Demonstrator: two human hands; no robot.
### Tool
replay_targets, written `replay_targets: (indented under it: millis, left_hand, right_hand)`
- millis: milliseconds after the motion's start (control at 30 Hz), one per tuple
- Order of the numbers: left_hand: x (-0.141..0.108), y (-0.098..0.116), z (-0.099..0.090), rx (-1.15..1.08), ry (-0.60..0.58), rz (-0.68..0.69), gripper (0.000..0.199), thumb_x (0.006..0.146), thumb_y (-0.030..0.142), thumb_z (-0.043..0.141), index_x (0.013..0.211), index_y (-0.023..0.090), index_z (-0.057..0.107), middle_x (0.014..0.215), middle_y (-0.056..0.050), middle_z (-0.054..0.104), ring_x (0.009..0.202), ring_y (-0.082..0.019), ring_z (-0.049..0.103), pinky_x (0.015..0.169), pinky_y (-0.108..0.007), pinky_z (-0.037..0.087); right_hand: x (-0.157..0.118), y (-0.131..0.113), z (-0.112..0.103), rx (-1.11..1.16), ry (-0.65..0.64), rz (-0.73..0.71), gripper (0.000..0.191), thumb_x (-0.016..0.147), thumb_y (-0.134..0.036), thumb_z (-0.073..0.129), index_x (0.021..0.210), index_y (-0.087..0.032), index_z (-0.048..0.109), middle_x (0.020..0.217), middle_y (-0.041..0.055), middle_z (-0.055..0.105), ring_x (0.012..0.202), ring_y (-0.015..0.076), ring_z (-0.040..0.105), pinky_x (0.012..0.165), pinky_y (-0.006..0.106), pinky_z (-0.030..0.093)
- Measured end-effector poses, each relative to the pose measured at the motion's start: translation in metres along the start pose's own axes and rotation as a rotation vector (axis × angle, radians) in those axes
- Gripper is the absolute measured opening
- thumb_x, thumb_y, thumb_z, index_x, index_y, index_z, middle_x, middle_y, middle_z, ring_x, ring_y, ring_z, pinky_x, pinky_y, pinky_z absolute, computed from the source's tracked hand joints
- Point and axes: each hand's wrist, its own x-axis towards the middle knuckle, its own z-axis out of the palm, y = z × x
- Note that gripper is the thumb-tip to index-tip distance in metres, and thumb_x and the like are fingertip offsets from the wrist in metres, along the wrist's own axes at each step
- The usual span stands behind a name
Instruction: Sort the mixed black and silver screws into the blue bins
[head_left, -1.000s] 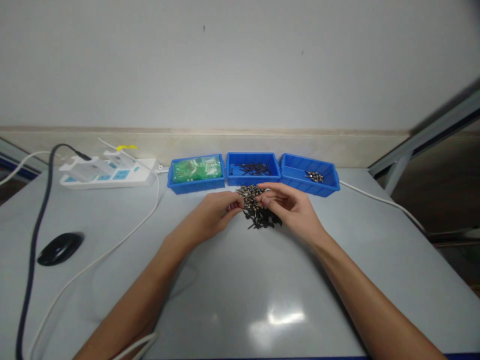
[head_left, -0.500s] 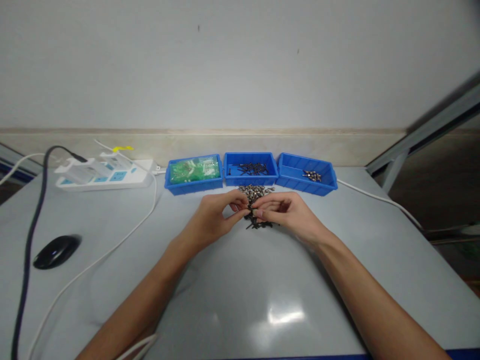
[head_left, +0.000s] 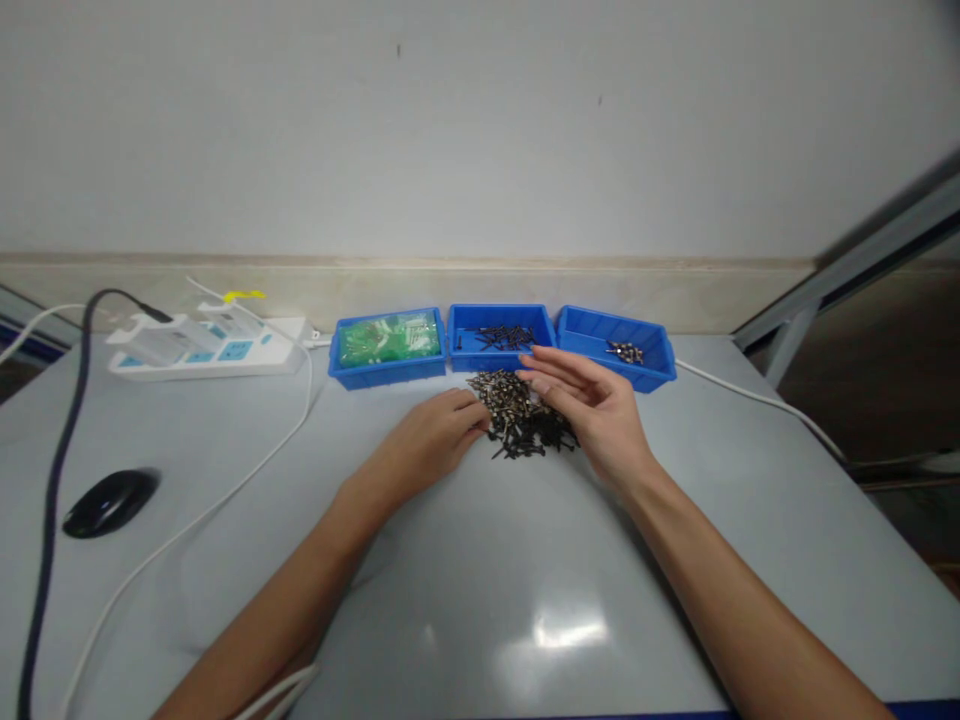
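Note:
A mixed pile of small silvery and black screws [head_left: 517, 412] lies on the grey table. At the pile's left edge, my left hand [head_left: 444, 428] has its fingers curled together; anything between the fingertips is too small to make out. My right hand [head_left: 592, 400] is raised over the pile's right side, near the front of the middle blue bin [head_left: 501, 362]. Its fingers reach left, with the thumb beneath them, and a small light item seems to be at the thumb tip. Black screws lie in the middle bin, and silvery ones in the right blue bin [head_left: 615, 374].
The left blue bin [head_left: 388, 375] holds green items in clear plastic. A white power strip [head_left: 281, 355] with plugs stands at the back left. A black mouse [head_left: 111, 503] and loose cables lie on the left. A white cable [head_left: 757, 393] runs along the right.
My hands have moved apart. My right hand has shifted right and up toward the bins, while my left has turned palm down at the pile's edge, so more of the pile shows.

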Motion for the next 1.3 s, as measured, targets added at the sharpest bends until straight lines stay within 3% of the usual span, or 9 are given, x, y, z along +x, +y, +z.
replay_targets:
  millis: [133, 333, 467, 633, 767, 833, 1000, 1167, 1300]
  left_hand:
    - [-0.001, -0.001, -0.003, -0.044, 0.098, 0.001, 0.009, 0.090, 0.007, 0.063, 0.092, 0.016, 0.066, 0.092, -0.005, 0.069, 0.085, -0.018, 0.065, 0.077, -0.028, 0.052]
    - [-0.001, 0.007, -0.004, 0.013, 0.286, -0.047, 0.007, 0.089, 0.010, 0.064, 0.088, 0.016, 0.066, 0.087, -0.004, 0.069, 0.080, -0.018, 0.066, 0.075, -0.029, 0.051]
    - [0.000, 0.010, -0.002, 0.023, 0.336, -0.022, 0.008, 0.089, 0.010, 0.063, 0.087, 0.017, 0.067, 0.082, -0.003, 0.067, 0.076, -0.017, 0.065, 0.072, -0.027, 0.050]
    - [0.000, 0.008, -0.002, 0.025, 0.263, -0.058, 0.006, 0.088, 0.011, 0.067, 0.091, 0.016, 0.068, 0.086, -0.004, 0.069, 0.077, -0.018, 0.066, 0.072, -0.028, 0.050]
    - [-0.002, 0.004, -0.002, 0.077, 0.171, -0.116, 0.008, 0.094, 0.016, 0.060, 0.094, 0.015, 0.068, 0.089, -0.006, 0.070, 0.080, -0.020, 0.066, 0.075, -0.031, 0.051]
    - [-0.002, 0.002, -0.001, 0.099, 0.119, -0.144, 0.010, 0.095, 0.017, 0.058, 0.094, 0.016, 0.068, 0.090, -0.007, 0.070, 0.083, -0.020, 0.067, 0.077, -0.031, 0.051]
    - [-0.002, 0.003, 0.000, 0.122, 0.021, -0.192, 0.014, 0.096, 0.019, 0.056, 0.092, 0.016, 0.069, 0.091, -0.008, 0.071, 0.088, -0.022, 0.067, 0.079, -0.032, 0.051]
    - [-0.001, 0.004, 0.000, 0.129, -0.017, -0.203, 0.016, 0.098, 0.020, 0.055, 0.091, 0.015, 0.069, 0.090, -0.008, 0.070, 0.087, -0.024, 0.067, 0.078, -0.033, 0.050]
    - [-0.001, 0.005, -0.001, 0.140, -0.011, -0.195, 0.015, 0.098, 0.020, 0.055, 0.092, 0.015, 0.069, 0.091, -0.008, 0.071, 0.089, -0.023, 0.067, 0.078, -0.032, 0.050]
  right_hand:
    - [0.001, 0.000, -0.006, -0.161, 0.012, -0.023, 0.028, 0.077, -0.023, 0.079, 0.105, -0.021, 0.076, 0.099, 0.0063, 0.080, 0.090, 0.0195, 0.076, 0.089, 0.036, 0.059]
    - [-0.005, -0.001, -0.003, -0.300, -0.291, 0.081, 0.029, 0.080, -0.026, 0.076, 0.107, -0.017, 0.076, 0.082, 0.0044, 0.076, 0.073, 0.0158, 0.070, 0.070, 0.030, 0.056]
    - [-0.008, -0.001, 0.002, -0.201, -0.361, 0.201, 0.026, 0.077, -0.031, 0.079, 0.099, -0.017, 0.078, 0.079, 0.0051, 0.076, 0.072, 0.0160, 0.070, 0.069, 0.029, 0.056]
    - [-0.002, -0.004, 0.002, -0.224, -0.187, 0.201, 0.021, 0.075, -0.033, 0.081, 0.088, -0.017, 0.079, 0.076, 0.0061, 0.077, 0.069, 0.0176, 0.071, 0.068, 0.031, 0.058]
    - [0.004, -0.005, 0.002, -0.129, -0.018, 0.016, 0.046, 0.081, -0.031, 0.076, 0.126, -0.026, 0.070, 0.119, 0.0070, 0.076, 0.102, 0.0205, 0.074, 0.095, 0.037, 0.057]
    - [0.008, -0.005, 0.003, -0.205, -0.031, -0.030, 0.053, 0.082, -0.031, 0.075, 0.134, -0.026, 0.065, 0.123, 0.0082, 0.074, 0.103, 0.0215, 0.074, 0.095, 0.038, 0.057]
    - [0.018, -0.004, 0.003, -0.782, -0.160, -0.190, 0.019, 0.082, -0.019, 0.069, 0.098, -0.018, 0.079, 0.089, 0.0079, 0.079, 0.079, 0.0221, 0.073, 0.078, 0.035, 0.058]
    - [0.031, -0.005, 0.008, -1.131, -0.338, -0.226, 0.025, 0.080, -0.011, 0.066, 0.100, -0.020, 0.078, 0.089, 0.0073, 0.080, 0.083, 0.0251, 0.075, 0.077, 0.034, 0.054]
    - [0.037, -0.005, 0.012, -1.237, -0.371, -0.212, 0.032, 0.079, -0.007, 0.062, 0.104, -0.020, 0.078, 0.088, 0.0077, 0.080, 0.084, 0.0260, 0.075, 0.075, 0.033, 0.052]
